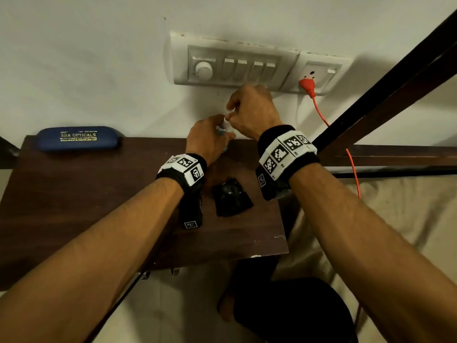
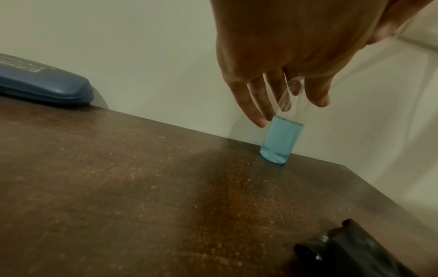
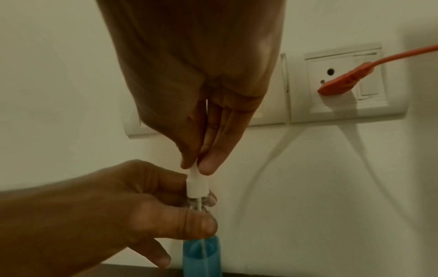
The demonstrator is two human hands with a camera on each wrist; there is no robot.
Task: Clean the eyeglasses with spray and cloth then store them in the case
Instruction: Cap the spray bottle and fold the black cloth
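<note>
A small clear spray bottle of blue liquid stands on the dark wooden table close to the wall. My left hand grips its clear upper part. My right hand comes from above and pinches the white nozzle between thumb and fingertips. A crumpled black cloth lies on the table below my hands. The closed blue glasses case lies at the back left. No eyeglasses show in any view.
A white switch panel hangs on the wall just above my hands. An orange plug sits in its socket, and its cord drops to the right. A dark wooden bed frame and pale bedding fill the right side.
</note>
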